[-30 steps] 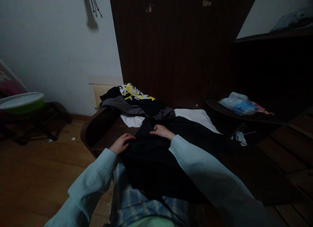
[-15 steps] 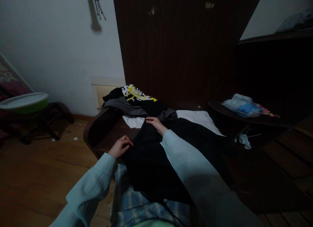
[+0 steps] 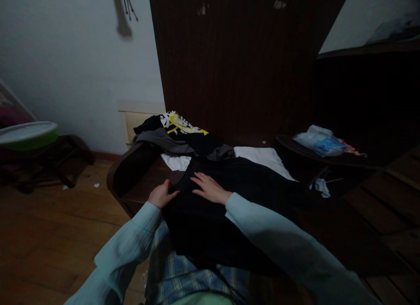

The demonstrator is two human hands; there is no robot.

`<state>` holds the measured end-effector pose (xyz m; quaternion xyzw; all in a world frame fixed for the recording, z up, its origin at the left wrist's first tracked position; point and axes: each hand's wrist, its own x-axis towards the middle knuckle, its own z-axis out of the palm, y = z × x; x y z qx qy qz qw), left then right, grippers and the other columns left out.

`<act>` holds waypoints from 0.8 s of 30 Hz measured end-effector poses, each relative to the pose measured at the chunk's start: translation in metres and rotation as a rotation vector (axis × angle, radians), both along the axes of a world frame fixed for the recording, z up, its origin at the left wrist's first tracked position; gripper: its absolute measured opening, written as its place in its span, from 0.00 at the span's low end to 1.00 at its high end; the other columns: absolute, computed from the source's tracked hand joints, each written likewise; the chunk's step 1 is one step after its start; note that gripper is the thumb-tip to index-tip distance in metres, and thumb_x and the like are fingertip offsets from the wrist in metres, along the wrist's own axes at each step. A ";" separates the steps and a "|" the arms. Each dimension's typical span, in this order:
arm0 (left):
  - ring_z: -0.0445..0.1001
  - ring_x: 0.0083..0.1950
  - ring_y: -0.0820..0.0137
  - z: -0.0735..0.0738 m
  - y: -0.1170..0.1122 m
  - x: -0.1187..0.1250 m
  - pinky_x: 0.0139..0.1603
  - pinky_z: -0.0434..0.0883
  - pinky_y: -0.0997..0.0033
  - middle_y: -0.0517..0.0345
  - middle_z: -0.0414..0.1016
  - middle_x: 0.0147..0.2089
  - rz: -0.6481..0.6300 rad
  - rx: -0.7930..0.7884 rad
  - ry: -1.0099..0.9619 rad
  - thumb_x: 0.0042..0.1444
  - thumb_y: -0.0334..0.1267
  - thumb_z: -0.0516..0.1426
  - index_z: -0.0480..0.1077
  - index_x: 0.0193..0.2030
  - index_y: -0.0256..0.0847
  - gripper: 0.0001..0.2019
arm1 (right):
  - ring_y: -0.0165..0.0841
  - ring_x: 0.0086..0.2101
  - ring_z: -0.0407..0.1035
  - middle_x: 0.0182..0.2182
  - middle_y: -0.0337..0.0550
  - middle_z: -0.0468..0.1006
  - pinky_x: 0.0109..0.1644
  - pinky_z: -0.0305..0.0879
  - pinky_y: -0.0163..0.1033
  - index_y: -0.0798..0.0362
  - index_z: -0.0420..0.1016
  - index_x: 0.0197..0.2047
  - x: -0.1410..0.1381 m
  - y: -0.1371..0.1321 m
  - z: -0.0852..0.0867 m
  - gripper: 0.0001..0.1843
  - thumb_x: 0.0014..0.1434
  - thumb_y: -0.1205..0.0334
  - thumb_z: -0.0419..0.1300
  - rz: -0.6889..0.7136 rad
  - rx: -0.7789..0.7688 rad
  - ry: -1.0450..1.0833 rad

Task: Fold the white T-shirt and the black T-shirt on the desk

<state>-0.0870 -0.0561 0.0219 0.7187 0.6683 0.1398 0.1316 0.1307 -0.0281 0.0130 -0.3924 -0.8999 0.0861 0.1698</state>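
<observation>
A black garment [image 3: 210,224] lies spread over the dark wooden surface and partly across my lap; its exact kind is hard to make out in the dim light. At its left edge is my left hand [image 3: 162,194], with thumb and fingers closed on the cloth. My right hand [image 3: 211,189] rests flat on the garment's upper part, its fingers spread and holding nothing. Just beyond lie a white cloth [image 3: 179,162] and, farther right, a folded white cloth [image 3: 262,156], partly covered by the black garment.
A black piece of clothing with a yellow and white print [image 3: 183,124] lies with grey cloth [image 3: 157,140] over the curved wooden armrest [image 3: 114,176]. At right, a plastic packet [image 3: 320,141] sits on a small shelf. A green basin [image 3: 31,138] rests on a stool at left.
My right hand has left the garment's far edge, moved nearer to me and spread its fingers on the cloth. My left hand stays at the left edge. The view has shifted slightly.
</observation>
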 end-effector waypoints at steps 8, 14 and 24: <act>0.73 0.35 0.66 -0.002 -0.006 0.013 0.32 0.65 0.72 0.57 0.73 0.33 -0.026 0.013 -0.110 0.47 0.39 0.53 0.62 0.36 0.42 0.09 | 0.37 0.58 0.51 0.58 0.49 0.60 0.59 0.49 0.45 0.52 0.66 0.53 0.001 -0.006 -0.001 0.22 0.55 0.55 0.55 -0.032 -0.195 0.075; 0.72 0.35 0.67 0.003 -0.018 0.041 0.33 0.65 0.72 0.59 0.73 0.33 -0.067 0.155 -0.185 0.47 0.32 0.51 0.63 0.36 0.43 0.08 | 0.33 0.32 0.73 0.30 0.48 0.78 0.36 0.66 0.35 0.58 0.75 0.34 -0.023 0.029 0.031 0.26 0.57 0.45 0.46 -0.397 -0.538 0.295; 0.74 0.33 0.67 0.003 -0.023 0.045 0.29 0.64 0.74 0.57 0.73 0.32 0.114 0.057 -0.100 0.51 0.47 0.52 0.61 0.40 0.41 0.14 | 0.48 0.46 0.67 0.41 0.58 0.74 0.44 0.62 0.43 0.59 0.76 0.32 -0.061 0.069 0.026 0.11 0.45 0.64 0.59 -0.684 -0.494 0.307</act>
